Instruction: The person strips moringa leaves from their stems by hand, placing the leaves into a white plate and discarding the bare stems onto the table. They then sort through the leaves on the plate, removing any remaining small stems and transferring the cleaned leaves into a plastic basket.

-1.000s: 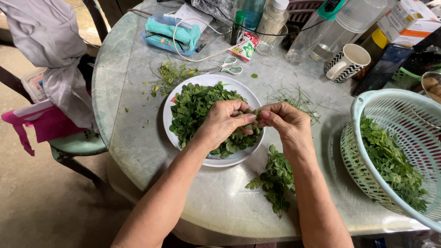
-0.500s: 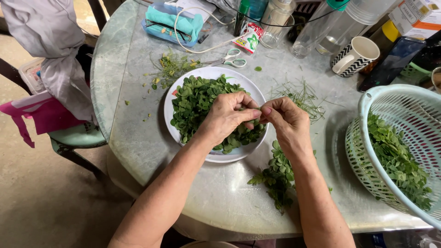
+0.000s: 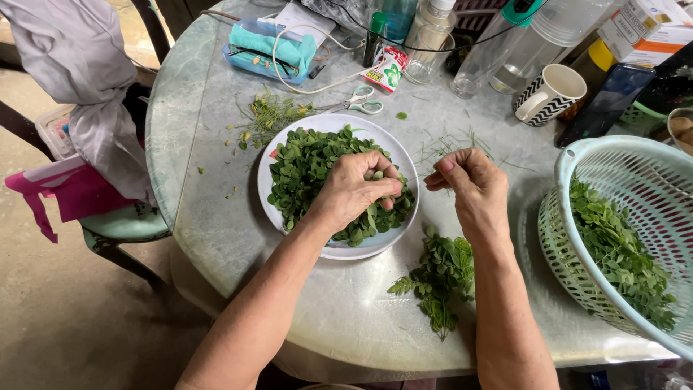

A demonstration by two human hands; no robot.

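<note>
Watching my hands part: half a second ago they pinched one sprig together over the plate [image 3: 289,148]; now the left hand [image 3: 357,189], curled on leaves [image 3: 310,170], rests mid-frame, while the right hand [image 3: 469,180] lifts away right, fingertips pinched on a barely visible stem.

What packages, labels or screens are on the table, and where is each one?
Small sachet: far side, beyond the scissors; flat, red, white and green.
Cardboard box: far right corner; white with orange and green panels.
Phone: right of the zigzag mug; dark slab, screen off.
Bottle label: far edge; pale band.
</note>
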